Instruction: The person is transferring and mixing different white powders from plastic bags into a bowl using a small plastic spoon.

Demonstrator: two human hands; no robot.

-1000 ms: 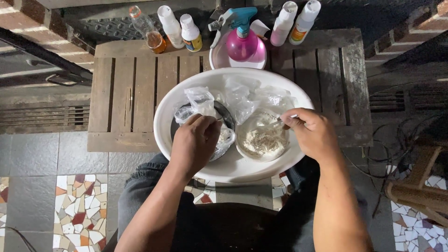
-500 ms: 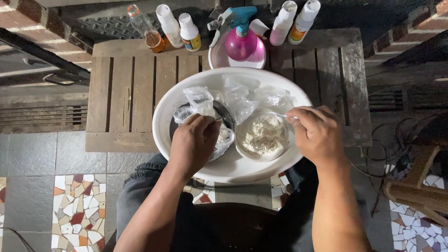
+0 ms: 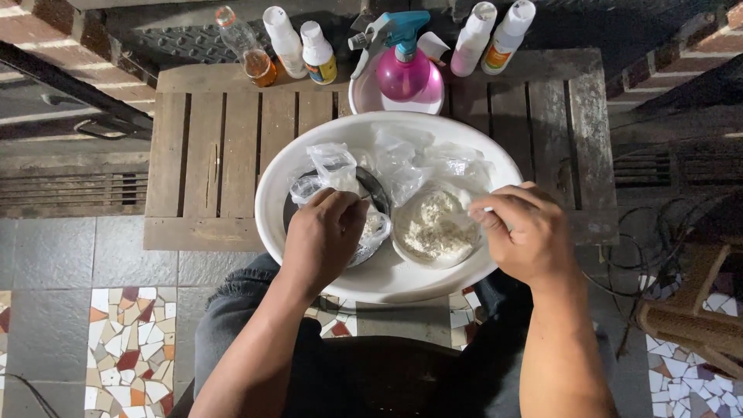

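Note:
A large white basin (image 3: 294,162) rests on the near edge of a low slatted wooden table (image 3: 217,131). Inside it lie several clear plastic bags (image 3: 402,159) and a small clear bowl of white powder (image 3: 435,226). My left hand (image 3: 321,240) is curled over a dark-rimmed container (image 3: 374,188) and a bag at the basin's left, fingers closed on the plastic. My right hand (image 3: 526,231) pinches a small white utensil at the powder bowl's right rim.
Along the table's far edge stand a bottle with amber liquid (image 3: 248,48), white bottles (image 3: 298,42), a pink spray bottle (image 3: 402,58) in a white dish, and two more white bottles (image 3: 495,35). A wicker stool (image 3: 693,310) and cables sit right.
My right hand has shifted slightly right and down beside the powder bowl. My left hand stays on the bag and dark-rimmed container.

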